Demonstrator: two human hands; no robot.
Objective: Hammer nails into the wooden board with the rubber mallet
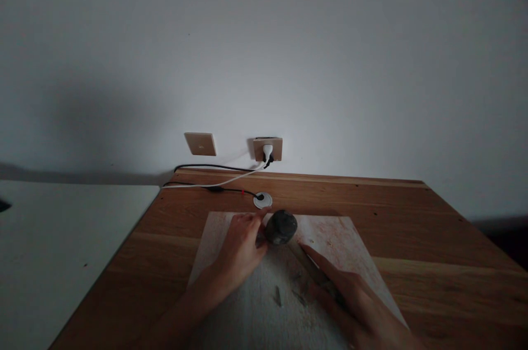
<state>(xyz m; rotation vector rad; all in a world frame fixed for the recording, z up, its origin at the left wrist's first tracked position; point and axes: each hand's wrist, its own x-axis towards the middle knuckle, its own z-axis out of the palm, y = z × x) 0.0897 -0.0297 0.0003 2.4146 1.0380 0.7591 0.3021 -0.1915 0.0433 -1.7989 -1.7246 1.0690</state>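
Observation:
My left hand [243, 242] is closed around the side of a dark grey, rounded lump [282, 227] that looks like clay. The lump rests at or just over the far part of a pale board [330, 229]; I cannot tell whether it touches. To its right, my right hand [350, 297] grips a slim dark knife-like tool [315, 266] with a light edge. The index finger stretches along the tool, whose tip points toward the lump but stands a little apart from it. Several dark grey slivers [278, 296] lie on the board between my hands.
The board lies on a brown wooden table [412, 229] set against a white wall. Behind it, a black cable runs into a round grommet [263, 200]. A white plug [268, 151] sits in the wall socket. A white surface [61, 251] adjoins at the left.

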